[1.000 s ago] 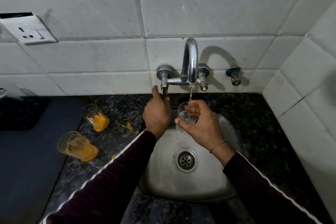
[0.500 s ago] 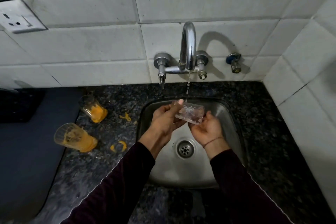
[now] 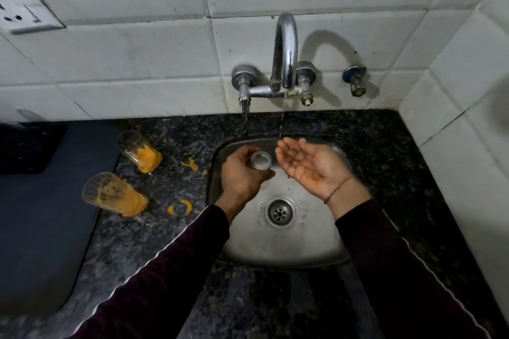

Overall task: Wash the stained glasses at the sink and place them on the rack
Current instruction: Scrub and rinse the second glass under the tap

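My left hand (image 3: 242, 173) grips a clear glass (image 3: 261, 160) over the steel sink (image 3: 325, 250), its round end turned toward me. My right hand (image 3: 308, 165) is open, palm up, just right of the glass and apart from it, under a thin trickle from the chrome tap (image 3: 285, 52). Two glasses stained with orange residue lie on their sides on the counter left of the sink: one farther back (image 3: 140, 153), one nearer (image 3: 113, 194). No rack is in view.
Orange smears (image 3: 180, 206) mark the dark granite counter (image 3: 399, 173) between the glasses and the sink. A grey mat (image 3: 35, 228) covers the counter at the left. White tiled walls stand behind and at the right, with a socket (image 3: 22, 14) at upper left.
A second ago my left hand was at the tap handle and my right held the glass under the stream. The glass has passed to my left hand, and my right hand has opened.
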